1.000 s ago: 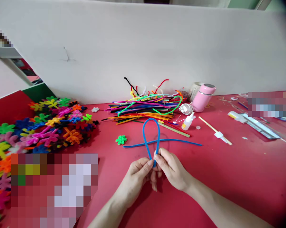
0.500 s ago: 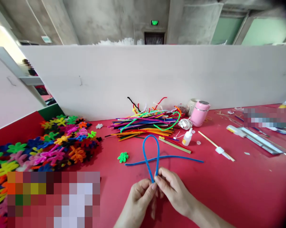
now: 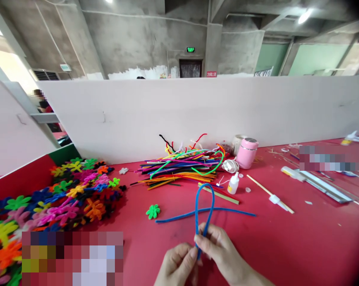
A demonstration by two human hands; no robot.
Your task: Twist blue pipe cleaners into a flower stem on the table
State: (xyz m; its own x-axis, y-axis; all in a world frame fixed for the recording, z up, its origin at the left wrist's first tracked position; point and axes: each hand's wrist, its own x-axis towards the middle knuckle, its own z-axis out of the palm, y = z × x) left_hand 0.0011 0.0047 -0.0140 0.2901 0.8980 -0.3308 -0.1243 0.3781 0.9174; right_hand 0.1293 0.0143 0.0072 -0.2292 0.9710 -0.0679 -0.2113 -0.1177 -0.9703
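A blue pipe cleaner [image 3: 203, 202] is bent into a narrow loop that stands up from my fingers. My left hand [image 3: 179, 266] and my right hand [image 3: 219, 254] both pinch the base of that loop, fingertips pressed together, low in the middle of the view. A second blue pipe cleaner [image 3: 227, 210] lies straight across the red table [image 3: 286, 246] just behind the loop. A small green pipe-cleaner flower [image 3: 153, 211] lies to the left of it.
A pile of mixed-colour pipe cleaners [image 3: 182, 169] lies by the white partition [image 3: 197, 111]. Several finished flowers [image 3: 68, 194] are heaped at the left. A glue bottle [image 3: 233, 183], a pink cup [image 3: 246, 153], a wooden stick [image 3: 268, 192] and a ruler [image 3: 322, 184] lie to the right.
The camera has tilted upward, so the hands sit lower in view. The loop has been pinched narrower and leans slightly right; both hands keep their hold.
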